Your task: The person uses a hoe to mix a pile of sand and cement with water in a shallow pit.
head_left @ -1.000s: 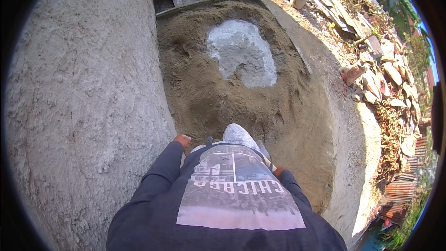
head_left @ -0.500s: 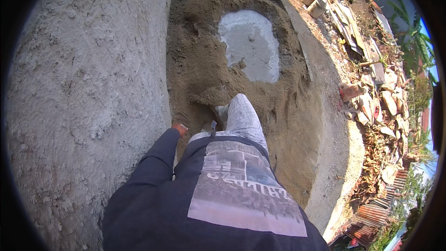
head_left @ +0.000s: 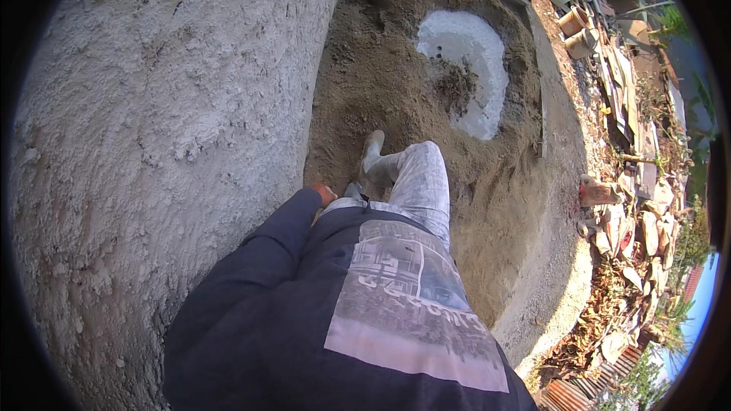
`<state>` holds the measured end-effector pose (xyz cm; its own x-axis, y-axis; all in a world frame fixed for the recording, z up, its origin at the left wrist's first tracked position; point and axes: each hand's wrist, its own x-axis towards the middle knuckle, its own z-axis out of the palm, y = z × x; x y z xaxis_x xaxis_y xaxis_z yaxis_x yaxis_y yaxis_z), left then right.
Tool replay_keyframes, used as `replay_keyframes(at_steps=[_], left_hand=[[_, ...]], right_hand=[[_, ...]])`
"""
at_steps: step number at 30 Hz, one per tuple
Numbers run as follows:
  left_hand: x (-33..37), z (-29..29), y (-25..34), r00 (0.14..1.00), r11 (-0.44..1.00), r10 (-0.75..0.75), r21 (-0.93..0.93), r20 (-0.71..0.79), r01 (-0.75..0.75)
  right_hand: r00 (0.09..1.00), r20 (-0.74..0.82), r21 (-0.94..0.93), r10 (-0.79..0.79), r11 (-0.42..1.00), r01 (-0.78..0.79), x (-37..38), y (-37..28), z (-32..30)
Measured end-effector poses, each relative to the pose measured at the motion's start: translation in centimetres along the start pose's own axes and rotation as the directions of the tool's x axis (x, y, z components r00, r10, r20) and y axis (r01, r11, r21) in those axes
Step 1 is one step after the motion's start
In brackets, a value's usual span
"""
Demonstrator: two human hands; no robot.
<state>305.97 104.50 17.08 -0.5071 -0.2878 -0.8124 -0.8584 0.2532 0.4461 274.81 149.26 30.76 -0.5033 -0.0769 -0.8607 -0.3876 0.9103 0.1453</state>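
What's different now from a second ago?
A dark brown clump has landed on the pale grey patch, which sits farther right in view. A boot now shows; the right hand has gone out of sight. The left hand is still beside the rough grey wall.

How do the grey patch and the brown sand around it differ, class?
The grey patch is pale; the sand is brown. The grey patch covers a smaller area; the sand spreads wider. The grey patch looks smoother; the sand looks lumpier. Both lie in shade.
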Motion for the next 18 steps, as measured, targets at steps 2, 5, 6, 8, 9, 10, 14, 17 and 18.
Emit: replay_keyframes(at_steps=[2, 5, 6, 8, 9, 10, 14, 17, 18], left_hand=[[-0.7, -0.3, 0.8, 0.998, 0.997, -0.059, -0.055, 0.036, 0.061], [-0.4, -1.2, -2.2, 0.997, 0.995, -0.076, -0.059, 0.029, 0.078], [-0.1, -1.1, -3.6, 0.998, 0.999, -0.053, -0.006, 0.024, 0.053], [0.8, -2.0, -5.6, 0.993, 0.996, -0.07, -0.063, -0.091, 0.064], [1.6, -3.3, -5.7, 0.974, 0.982, -0.115, -0.173, -0.196, 0.082], [1.9, -4.7, -5.4, 0.974, 0.983, -0.113, -0.163, -0.198, 0.081], [2.2, -6.8, -1.0, 0.964, 0.866, -0.094, -0.498, -0.248, -0.044], [2.8, -8.3, -0.6, 0.956, 0.753, -0.135, -0.654, -0.26, -0.072], [2.8, -7.9, -1.0, 0.957, 0.703, -0.178, -0.71, -0.23, -0.04]], right_hand=[[1.0, 0.003, 0.018, -0.008, 1.0, 0.008, 0.5, 0.0, -0.2], [0.999, -0.001, 0.013, -0.041, 0.999, 0.041, 1.6, -1.5, -0.8], [0.999, -0.002, 0.01, -0.053, 0.999, 0.053, 1.9, -2.0, -0.8], [0.996, -0.008, 0.011, -0.085, 0.996, 0.085, 2.3, -3.0, -1.2], [0.996, -0.013, 0.01, -0.093, 0.996, 0.093, 2.6, -3.3, -1.3], [0.996, -0.01, 0.014, -0.09, 0.996, 0.091, 2.3, -3.2, -0.9], [0.997, -0.047, 0.019, -0.055, 0.998, 0.056, 2.1, -2.4, -2.1], [0.997, -0.045, 0.004, -0.067, 0.998, 0.067, 1.7, -3.0, -1.8], [0.997, -0.042, 0.001, -0.07, 0.998, 0.07, 1.5, -3.3, -1.5]])
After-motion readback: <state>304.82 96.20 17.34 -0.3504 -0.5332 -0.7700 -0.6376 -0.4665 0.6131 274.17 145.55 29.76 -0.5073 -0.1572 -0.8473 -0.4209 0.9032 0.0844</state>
